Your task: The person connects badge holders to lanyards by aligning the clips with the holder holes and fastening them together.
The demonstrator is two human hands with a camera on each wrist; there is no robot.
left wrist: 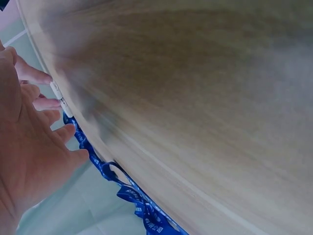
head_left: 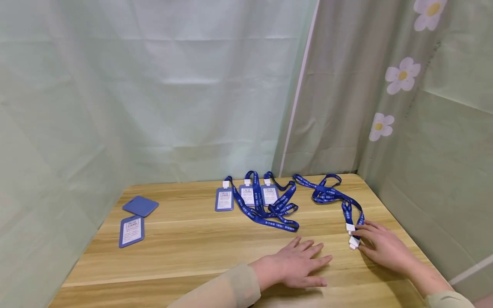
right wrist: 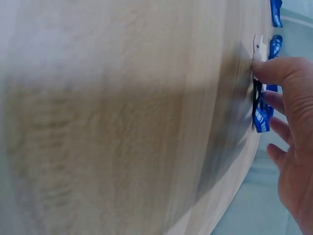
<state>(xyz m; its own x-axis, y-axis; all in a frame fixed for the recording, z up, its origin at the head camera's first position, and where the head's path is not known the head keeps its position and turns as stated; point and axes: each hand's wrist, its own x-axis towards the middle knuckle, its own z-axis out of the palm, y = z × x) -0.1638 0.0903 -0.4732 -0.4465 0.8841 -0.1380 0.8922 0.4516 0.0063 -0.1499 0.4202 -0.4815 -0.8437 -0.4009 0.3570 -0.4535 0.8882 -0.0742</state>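
Observation:
My right hand [head_left: 385, 248] is at the right side of the table, its thumb and fingers pinching the white clip end of a blue lanyard [head_left: 333, 194]. Two white clips [head_left: 354, 242] lie close together there, partly covered by the fingertips. In the right wrist view, the thumb of the right hand [right wrist: 298, 112] meets a white clip [right wrist: 259, 51], with blue strap behind it. My left hand [head_left: 298, 263] is spread palm down over the table front, holding nothing. The left wrist view shows its fingers apart, the left hand [left wrist: 34, 156] off the tabletop.
Three blue badge holders [head_left: 224, 199] with lanyards attached stand in a row at the back middle, their straps [head_left: 275, 222] tangled in front. Two blue badge holders without lanyards, one face down [head_left: 141, 206] and one card side up [head_left: 132, 231], lie at the left. Curtains [head_left: 192, 107] surround the wooden table [head_left: 185, 248].

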